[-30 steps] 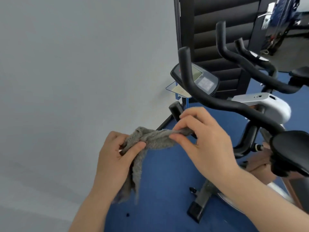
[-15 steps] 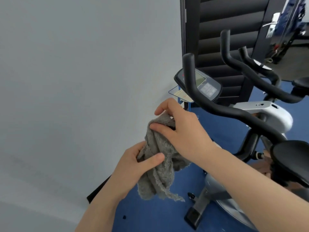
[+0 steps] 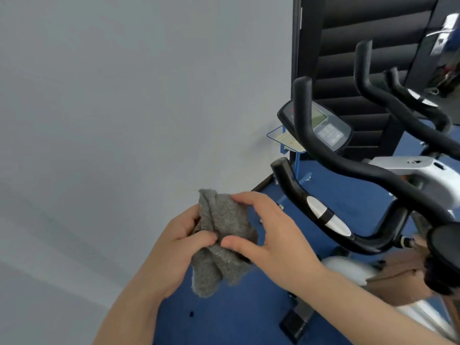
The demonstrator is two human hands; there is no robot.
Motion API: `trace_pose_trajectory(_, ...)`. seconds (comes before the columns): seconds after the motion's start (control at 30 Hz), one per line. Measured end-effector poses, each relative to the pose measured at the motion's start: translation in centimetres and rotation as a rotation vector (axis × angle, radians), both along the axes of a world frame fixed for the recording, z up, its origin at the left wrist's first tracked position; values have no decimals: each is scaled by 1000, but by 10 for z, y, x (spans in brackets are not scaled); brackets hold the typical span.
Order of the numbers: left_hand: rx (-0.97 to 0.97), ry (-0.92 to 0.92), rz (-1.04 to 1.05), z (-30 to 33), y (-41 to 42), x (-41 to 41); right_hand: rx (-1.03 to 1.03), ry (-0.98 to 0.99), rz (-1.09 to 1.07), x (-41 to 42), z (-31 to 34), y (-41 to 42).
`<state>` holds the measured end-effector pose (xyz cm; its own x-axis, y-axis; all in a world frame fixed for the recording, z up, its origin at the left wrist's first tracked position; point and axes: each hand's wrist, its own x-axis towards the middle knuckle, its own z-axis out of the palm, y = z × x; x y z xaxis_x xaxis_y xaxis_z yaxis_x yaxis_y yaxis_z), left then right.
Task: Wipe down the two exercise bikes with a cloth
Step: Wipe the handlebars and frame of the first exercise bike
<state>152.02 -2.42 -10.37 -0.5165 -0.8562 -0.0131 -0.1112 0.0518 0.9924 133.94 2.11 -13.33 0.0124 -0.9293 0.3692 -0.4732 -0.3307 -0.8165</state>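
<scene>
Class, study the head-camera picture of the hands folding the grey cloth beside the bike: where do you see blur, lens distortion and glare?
Head view: the wide lens bends the door frame and tilts the wall; the lower right is smeared by motion blur, around the bike base; soft glare sits on the console screen; the cloth and both hands, left and right, stay fairly sharp.

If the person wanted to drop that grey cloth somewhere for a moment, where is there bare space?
Bare blue floor shows below both hands, between the white wall and the bike's base. To the right it is crowded: black handlebars, the console and the saddle sit close together.
</scene>
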Motion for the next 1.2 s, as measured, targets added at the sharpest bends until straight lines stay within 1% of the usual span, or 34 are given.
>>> trace_pose_trajectory(0.03, -13, 3, -19, 2, 1, 0, 21, -18, 2, -2, 2, -1)
trace_pose_trajectory(0.1, -45, -4, -60, 6, 4, -2, 97, -122, 10, -4, 2, -2)
trace_pose_trajectory(0.13, -80, -31, -70, 8, 6, -4, 122, -162, 15, -4, 1, -1)
trace_pose_trajectory(0.2, -186, -139, -36, 11, 7, -6, 108, -175, 5, -5, 1, -1)
trace_pose_trajectory(0.27, -280, -261, 82, 13, 5, -6, 65, -173, -25, -7, 2, 0)
trace_pose_trajectory(0.33, -368, -409, 306, 12, 3, -5, 53, -182, -42, -11, 5, 2)
trace_pose_trajectory(0.37, -403, -449, 408, 11, 3, -4, 57, -181, -42, -13, 7, 3)
trace_pose_trajectory(0.4, -436, -453, 451, 9, 3, -3, 65, -165, -41, -14, 9, 4)
trace_pose_trajectory(0.43, -472, -435, 422, 7, 4, -5, 70, -129, -44, -16, 10, 6)
trace_pose_trajectory(0.5, -532, -401, 240, 5, 9, -13, 50, -22, -76, -17, 12, 8)
trace_pose_trajectory(0.57, -521, -367, 81, 4, 11, -26, 18, 41, -125, -21, 13, 13)
trace_pose_trajectory(0.6, -504, -353, 38, 4, 11, -33, 13, 50, -145, -24, 14, 16)
trace_pose_trajectory(0.7, -494, -286, 13, 15, 3, -54, 16, 54, -241, -43, 23, 25)
trace_pose_trajectory(0.8, -586, -202, 30, 29, -12, -82, -24, 39, -399, -71, 36, 18)
trace_pose_trajectory(0.87, -693, -229, 27, 34, -24, -105, -21, 67, -495, -89, 41, 6)
trace_pose_trajectory(0.93, -869, -350, 47, 30, -37, -126, 40, 139, -606, -100, 38, -6)
trace_pose_trajectory(0.97, -935, -413, 43, 25, -43, -133, 63, 176, -649, -101, 33, -9)
trace_pose_trajectory(1.0, -960, -454, 27, 19, -48, -137, 65, 181, -670, -98, 26, -10)
trace_pose_trajectory(1.03, -945, -459, 2, 13, -50, -139, 51, 140, -665, -90, 17, -9)
trace_pose_trajectory(1.1, -874, -392, -43, 0, -54, -139, 6, 28, -627, -66, 3, -4)
trace_pose_trajectory(1.13, -840, -355, -54, -4, -55, -138, -5, 44, -609, -54, -3, -3)
trace_pose_trajectory(1.2, -753, -296, -77, -8, -57, -134, 4, 195, -596, -39, -8, -9)
